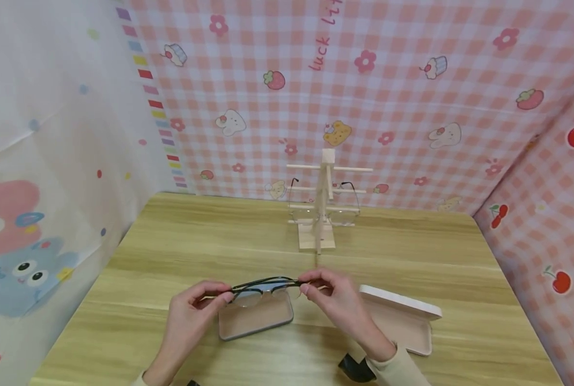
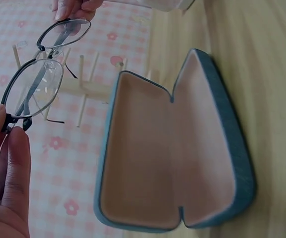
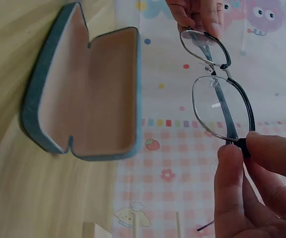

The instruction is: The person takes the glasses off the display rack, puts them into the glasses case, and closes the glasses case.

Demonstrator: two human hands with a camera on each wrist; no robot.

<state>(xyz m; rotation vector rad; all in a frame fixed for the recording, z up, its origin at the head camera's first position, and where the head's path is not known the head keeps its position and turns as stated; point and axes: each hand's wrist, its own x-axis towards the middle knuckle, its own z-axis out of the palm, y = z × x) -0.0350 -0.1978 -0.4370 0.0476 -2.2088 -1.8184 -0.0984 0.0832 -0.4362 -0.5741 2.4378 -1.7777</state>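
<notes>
Half-rim eyeglasses (image 3: 215, 82), black brow bars with fine metal lower rims, held up in both hands, over the open teal glasses case in the head view. Temples folded behind the lenses.

Left hand (image 1: 195, 308): thumb and fingers pinched on one hinge corner. Right hand (image 1: 340, 305): same pinch, opposite corner.

Handling, judged by eye: light, brow bars fairly stiff; lower rims, nose pads and bridge easily bent. Lenses likely slick and prone to smudging or scratching. Hinge corners look the best hold; fingers off the glass.

Teal glasses case (image 1: 255, 321): pale lining up, firm-looking rim, a notch at each end of the fold. Rim is the nearest edge that could catch a lens or temple.

White glasses case (image 1: 403, 327), open, by the right forearm; its raised lid limits room that way. Wooden display stand (image 1: 323, 198) beyond the hands, pegs jutting sideways, wire-rimmed eyeglasses (image 1: 341, 217) on it. Widest stretch of wood-grain tabletop (image 1: 171, 257): left of the stand.
</notes>
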